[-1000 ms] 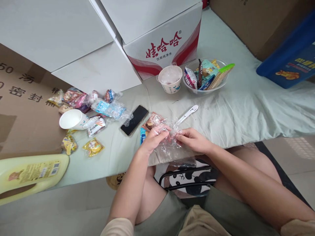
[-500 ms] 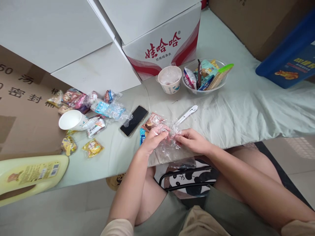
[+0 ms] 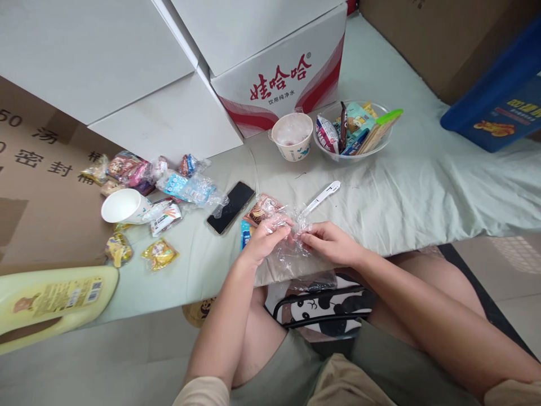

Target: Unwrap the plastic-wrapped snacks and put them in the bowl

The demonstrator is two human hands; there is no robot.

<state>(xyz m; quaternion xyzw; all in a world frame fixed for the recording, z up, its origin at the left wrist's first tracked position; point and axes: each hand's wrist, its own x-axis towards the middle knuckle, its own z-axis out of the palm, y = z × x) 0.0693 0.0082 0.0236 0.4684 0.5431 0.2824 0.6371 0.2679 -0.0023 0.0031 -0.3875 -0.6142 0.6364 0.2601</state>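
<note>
My left hand (image 3: 262, 243) and my right hand (image 3: 330, 242) both pinch a crumpled clear plastic bag (image 3: 291, 251) at the near edge of the cloth-covered table (image 3: 422, 192). Their fingertips meet at the bag's top. Just beyond my left hand lie a brown snack packet (image 3: 262, 207) and a small blue packet (image 3: 244, 232). A white utility knife (image 3: 321, 197) lies on the cloth right behind the bag.
A black phone (image 3: 231, 206) lies left of my hands. Further left are a tipped white paper cup (image 3: 122, 205) and several snack packets. At the back stand a paper cup (image 3: 292, 135), a glass bowl (image 3: 347, 153) of snacks, and a white carton (image 3: 283, 73). A yellow bottle (image 3: 51, 304) lies near left.
</note>
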